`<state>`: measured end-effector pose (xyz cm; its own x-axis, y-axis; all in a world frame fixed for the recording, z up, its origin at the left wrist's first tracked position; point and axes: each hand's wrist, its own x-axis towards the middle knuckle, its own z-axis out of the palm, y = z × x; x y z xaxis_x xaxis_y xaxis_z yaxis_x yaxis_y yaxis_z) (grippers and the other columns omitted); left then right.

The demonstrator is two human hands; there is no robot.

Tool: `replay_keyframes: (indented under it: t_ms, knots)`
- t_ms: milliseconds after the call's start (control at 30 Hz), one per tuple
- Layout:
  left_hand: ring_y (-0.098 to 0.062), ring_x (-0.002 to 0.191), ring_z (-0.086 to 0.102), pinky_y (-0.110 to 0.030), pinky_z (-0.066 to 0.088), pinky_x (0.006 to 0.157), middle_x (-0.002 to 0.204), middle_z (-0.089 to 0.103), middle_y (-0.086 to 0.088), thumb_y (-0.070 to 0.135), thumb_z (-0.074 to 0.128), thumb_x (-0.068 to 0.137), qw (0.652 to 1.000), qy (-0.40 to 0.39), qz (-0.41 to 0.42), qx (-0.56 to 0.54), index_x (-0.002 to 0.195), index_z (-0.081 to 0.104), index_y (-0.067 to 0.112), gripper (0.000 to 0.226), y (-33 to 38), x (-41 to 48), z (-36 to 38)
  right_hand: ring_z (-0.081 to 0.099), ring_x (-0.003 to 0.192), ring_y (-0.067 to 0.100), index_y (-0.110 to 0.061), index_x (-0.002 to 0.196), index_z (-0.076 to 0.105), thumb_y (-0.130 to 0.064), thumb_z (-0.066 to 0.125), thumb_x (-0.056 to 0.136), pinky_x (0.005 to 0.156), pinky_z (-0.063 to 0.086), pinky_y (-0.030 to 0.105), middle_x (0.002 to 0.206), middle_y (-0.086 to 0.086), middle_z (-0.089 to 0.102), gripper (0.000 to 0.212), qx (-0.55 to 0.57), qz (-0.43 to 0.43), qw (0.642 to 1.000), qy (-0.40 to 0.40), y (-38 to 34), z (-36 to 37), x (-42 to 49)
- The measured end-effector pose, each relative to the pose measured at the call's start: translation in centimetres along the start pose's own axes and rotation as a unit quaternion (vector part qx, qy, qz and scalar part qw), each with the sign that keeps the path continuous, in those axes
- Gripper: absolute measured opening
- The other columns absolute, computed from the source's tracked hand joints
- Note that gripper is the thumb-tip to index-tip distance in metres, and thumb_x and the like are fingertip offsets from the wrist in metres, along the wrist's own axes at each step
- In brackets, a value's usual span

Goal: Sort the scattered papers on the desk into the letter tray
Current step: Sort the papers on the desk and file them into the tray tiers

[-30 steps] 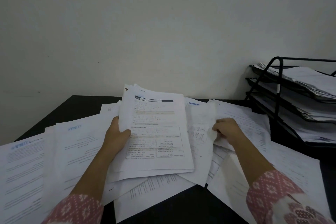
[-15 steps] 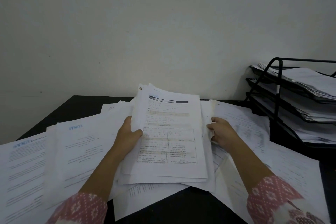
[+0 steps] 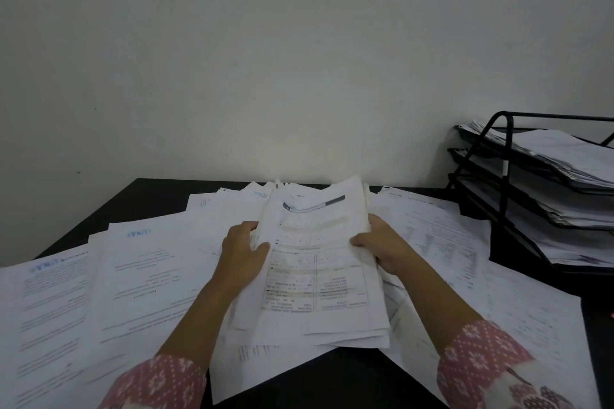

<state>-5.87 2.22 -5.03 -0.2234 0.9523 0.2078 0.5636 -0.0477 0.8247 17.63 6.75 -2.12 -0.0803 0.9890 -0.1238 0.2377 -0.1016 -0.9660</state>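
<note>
Head view: we see the left hand [image 3: 244, 254] and right hand [image 3: 382, 247] gripping a paper stack [image 3: 320, 279] by its side edges, thumbs on top, fingers curled under. The stack is at centre, raised over the scattered papers [image 3: 139, 279], its far end bowed. Loose sheets cover the black desk [image 3: 332, 382] left and right. The letter tray [image 3: 506, 189] is far right, all three tiers holding paper, with sheets between it and the hands.
</note>
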Motion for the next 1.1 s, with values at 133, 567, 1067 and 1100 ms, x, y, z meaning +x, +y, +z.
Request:
replay_keyframes:
  t_ms: [133,567,1067,1100]
  knots:
    - [-0.017,0.103,0.05,-0.03,0.043,0.082,0.121,0.047,0.0,0.027,0.058,0.092,0.992,0.007,-0.039,-0.116,0.132,0.033,0.014,0.048,0.0,0.3,-0.6,0.056,0.108,0.027,-0.007,0.132,0.042,0.01,0.052,0.087,0.095,0.047,0.039,0.127,0.014,0.055,0.049,0.083,-0.038,0.996,0.021,-0.6,-0.7,0.1]
    - [-0.011,0.095,0.055,-0.023,0.047,0.077,0.106,0.054,0.007,0.015,0.061,0.09,0.956,0.1,0.078,-0.265,0.123,0.041,0.017,0.039,7.7,0.6,-1.4,0.06,0.097,0.015,-0.021,0.112,0.05,0.003,0.051,0.09,0.083,0.052,0.029,0.104,-0.005,0.062,0.032,0.121,-0.268,0.949,0.114,-7.5,-3.7,-2.6]
    - [-0.001,0.087,0.056,-0.011,0.048,0.059,0.107,0.053,0.007,0.024,0.052,0.095,0.966,0.058,0.122,-0.218,0.113,0.037,0.02,0.024,10.6,-0.6,0.7,0.055,0.084,0.01,-0.013,0.107,0.046,-0.009,0.045,0.095,0.062,0.044,0.019,0.096,-0.004,0.057,0.013,0.058,-0.265,0.949,0.158,-6.9,-4.8,-4.3]
    - [-0.001,0.086,0.055,-0.011,0.047,0.059,0.108,0.052,0.005,0.022,0.051,0.096,0.97,0.056,0.123,-0.203,0.112,0.037,0.019,0.022,10.7,-0.5,0.7,0.056,0.084,0.008,-0.015,0.108,0.047,-0.01,0.045,0.095,0.062,0.045,0.017,0.096,-0.005,0.057,0.013,0.055,-0.264,0.951,0.153,-6.7,-4.9,-4.3]
